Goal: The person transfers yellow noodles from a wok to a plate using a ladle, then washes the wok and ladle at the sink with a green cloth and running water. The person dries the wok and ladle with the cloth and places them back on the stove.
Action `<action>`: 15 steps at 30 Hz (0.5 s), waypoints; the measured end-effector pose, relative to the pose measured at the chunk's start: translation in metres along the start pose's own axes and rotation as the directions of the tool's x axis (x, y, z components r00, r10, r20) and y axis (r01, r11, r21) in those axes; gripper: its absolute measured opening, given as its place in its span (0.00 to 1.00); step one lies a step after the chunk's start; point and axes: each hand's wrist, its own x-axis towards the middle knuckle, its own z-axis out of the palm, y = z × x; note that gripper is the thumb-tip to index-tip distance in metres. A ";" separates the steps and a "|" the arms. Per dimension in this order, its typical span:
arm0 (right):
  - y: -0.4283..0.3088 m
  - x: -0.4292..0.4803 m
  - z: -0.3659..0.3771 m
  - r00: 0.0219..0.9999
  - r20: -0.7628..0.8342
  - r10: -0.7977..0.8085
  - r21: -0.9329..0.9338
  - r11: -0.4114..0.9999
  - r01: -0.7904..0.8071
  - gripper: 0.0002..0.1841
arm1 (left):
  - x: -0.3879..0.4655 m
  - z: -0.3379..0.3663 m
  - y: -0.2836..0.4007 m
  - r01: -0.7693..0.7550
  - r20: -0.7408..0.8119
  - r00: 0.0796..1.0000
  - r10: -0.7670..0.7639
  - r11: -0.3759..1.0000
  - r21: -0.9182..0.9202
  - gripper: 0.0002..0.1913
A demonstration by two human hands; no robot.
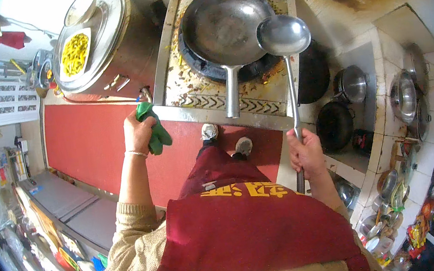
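Note:
My left hand (139,133) grips a folded green cloth (155,133) in front of the stove's left corner. In my right hand (306,152) is the long handle of a steel wok ladle (284,36). Its bowl hangs over the right rim of a wok (224,26). The wok rests on the burner of a steel stove (193,116), its metal handle pointing toward me. No food shows inside the wok or the ladle bowl. Food scraps lie scattered over the stove top around the burner.
Left of the stove, a large drum with a metal lid (107,63) carries a white dish of yellow-green food (76,55) and a white bowl (80,7). Dark pans (334,125) and steel basins (403,97) stand at right. A grey-topped cabinet (61,195) is at left.

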 end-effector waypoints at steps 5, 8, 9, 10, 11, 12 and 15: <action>0.020 0.030 0.006 0.999 -0.042 -0.034 -0.052 0.998 0.032 0.11 | 0.054 0.024 0.047 -0.256 0.021 0.965 0.260 0.960 -0.115 0.15; 0.035 0.053 0.015 0.978 -0.175 -0.113 -0.196 0.978 0.078 0.14 | 0.094 0.062 0.108 -0.473 0.090 0.880 0.465 0.877 0.086 0.17; 0.043 0.062 0.016 0.966 -0.209 -0.150 -0.274 0.958 0.090 0.14 | 0.110 0.076 0.120 -0.534 0.115 0.846 0.521 0.829 0.165 0.18; 0.047 0.068 0.019 0.952 -0.241 -0.189 -0.354 0.930 0.094 0.15 | 0.119 0.089 0.136 -0.615 0.201 0.787 0.583 0.766 0.188 0.21; 0.047 0.071 0.025 0.949 -0.259 -0.178 -0.322 0.943 0.089 0.15 | 0.127 0.102 0.148 -0.693 0.288 0.718 0.634 0.693 0.199 0.25; 0.047 0.074 0.034 0.946 -0.276 -0.168 -0.283 0.955 0.088 0.15 | 0.135 0.120 0.153 -0.664 0.335 0.727 0.599 0.737 0.123 0.28; 0.056 0.085 0.051 0.922 -0.320 -0.215 -0.277 0.952 0.126 0.15 | 0.159 0.152 0.159 -0.600 0.470 0.722 0.508 0.798 0.060 0.30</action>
